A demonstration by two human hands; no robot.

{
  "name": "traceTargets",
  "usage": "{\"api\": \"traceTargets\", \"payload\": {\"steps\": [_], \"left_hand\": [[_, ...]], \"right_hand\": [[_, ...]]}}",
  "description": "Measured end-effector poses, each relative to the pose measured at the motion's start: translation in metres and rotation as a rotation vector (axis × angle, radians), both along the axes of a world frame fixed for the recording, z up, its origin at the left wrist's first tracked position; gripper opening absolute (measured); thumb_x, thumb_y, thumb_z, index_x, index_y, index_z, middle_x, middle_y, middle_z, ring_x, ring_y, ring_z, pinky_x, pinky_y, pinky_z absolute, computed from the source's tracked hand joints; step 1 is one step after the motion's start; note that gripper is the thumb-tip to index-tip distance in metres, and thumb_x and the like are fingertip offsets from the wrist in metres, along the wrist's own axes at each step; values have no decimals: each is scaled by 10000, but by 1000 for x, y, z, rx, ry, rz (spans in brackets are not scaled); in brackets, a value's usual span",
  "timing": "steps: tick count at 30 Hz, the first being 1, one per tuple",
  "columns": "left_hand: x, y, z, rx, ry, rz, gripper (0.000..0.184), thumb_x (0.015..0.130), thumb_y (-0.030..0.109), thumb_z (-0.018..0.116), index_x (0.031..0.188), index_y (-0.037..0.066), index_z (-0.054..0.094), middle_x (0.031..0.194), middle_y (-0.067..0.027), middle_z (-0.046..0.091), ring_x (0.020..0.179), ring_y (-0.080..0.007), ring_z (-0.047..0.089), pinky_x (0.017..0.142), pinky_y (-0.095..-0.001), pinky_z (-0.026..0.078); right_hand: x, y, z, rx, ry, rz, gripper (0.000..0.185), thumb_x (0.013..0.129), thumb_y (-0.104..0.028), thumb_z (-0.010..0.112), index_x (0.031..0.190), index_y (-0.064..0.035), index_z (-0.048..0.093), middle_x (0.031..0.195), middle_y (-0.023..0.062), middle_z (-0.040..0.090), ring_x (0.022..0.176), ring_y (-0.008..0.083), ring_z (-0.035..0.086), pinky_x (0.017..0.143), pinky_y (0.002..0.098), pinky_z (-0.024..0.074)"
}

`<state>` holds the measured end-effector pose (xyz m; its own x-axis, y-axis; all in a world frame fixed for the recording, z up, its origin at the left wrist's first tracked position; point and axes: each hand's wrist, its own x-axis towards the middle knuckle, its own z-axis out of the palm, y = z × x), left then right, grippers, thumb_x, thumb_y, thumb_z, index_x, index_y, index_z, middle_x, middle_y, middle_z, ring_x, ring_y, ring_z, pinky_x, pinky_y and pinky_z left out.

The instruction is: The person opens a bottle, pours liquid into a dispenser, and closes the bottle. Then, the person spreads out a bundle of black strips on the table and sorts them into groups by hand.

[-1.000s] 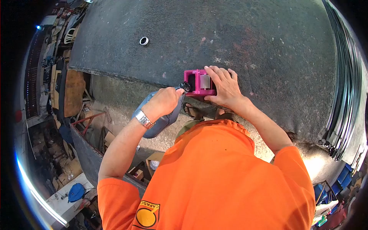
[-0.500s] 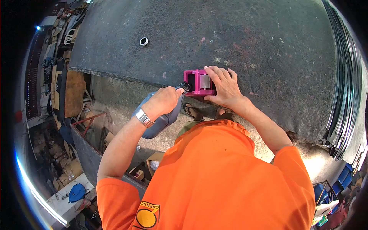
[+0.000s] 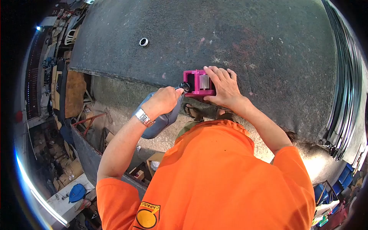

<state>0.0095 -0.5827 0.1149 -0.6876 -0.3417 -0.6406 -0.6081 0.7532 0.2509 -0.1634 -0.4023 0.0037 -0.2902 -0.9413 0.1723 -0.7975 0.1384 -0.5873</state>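
A blue-grey plastic jug (image 3: 160, 124) hangs tilted over the table's near edge, with my left hand (image 3: 164, 102) closed round its upper part. Its dark, blackened mouth (image 3: 184, 87) meets the left end of a small magenta box (image 3: 197, 92) on the tabletop. Inside the box, a pale grey roller-like piece (image 3: 204, 81) sits right of a dark open compartment. My right hand (image 3: 227, 86) grips the box at its right side, thumb on the near edge and fingers over the far edge. Whether liquid flows cannot be made out.
A white ring-shaped cap (image 3: 143, 41) lies on the dark tabletop (image 3: 249, 34). Long dark strips (image 3: 343, 84) run along the right edge. Cardboard boxes (image 3: 154, 160) and a metal-sided bin (image 3: 90, 153) stand below left, with cluttered shelving beyond.
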Motion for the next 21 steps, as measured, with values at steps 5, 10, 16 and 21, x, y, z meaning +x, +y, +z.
{"api": "traceTargets", "payload": {"steps": [5, 10, 16, 21], "left_hand": [[-2, 2, 3, 3, 13, 11, 597, 1099, 388, 400, 856, -84, 674, 875, -356, 659, 925, -528, 641, 797, -585, 498], [-5, 1, 2, 0, -4, -15, 593, 1098, 393, 402, 871, -83, 674, 873, -354, 659, 925, -524, 645, 786, -579, 504], [-4, -1, -2, 5, -6, -19, 582, 1102, 373, 397, 860, -81, 668, 852, -347, 658, 900, -520, 649, 771, -575, 509], [-2, -5, -8, -13, -1, -66, 570, 1105, 364, 388, 877, -76, 667, 855, -338, 664, 888, -516, 651, 769, -574, 514]], "right_hand": [[0, 0, 0, -15, -2, 1, 1105, 638, -415, 906, 1554, -135, 355, 1455, 117, 468, 1357, 311, 448, 1146, 572, 274], [0, 1, 0, -13, 4, 1, 1114, 637, -425, 908, 1557, -132, 352, 1454, 119, 471, 1360, 313, 447, 1146, 578, 275], [0, 1, 2, 4, -6, 6, 1113, 639, -428, 910, 1557, -133, 354, 1457, 121, 472, 1369, 310, 444, 1146, 584, 277], [0, 0, 3, 5, -11, 5, 1104, 644, -427, 908, 1556, -133, 359, 1457, 122, 471, 1371, 311, 443, 1146, 585, 275]]}}
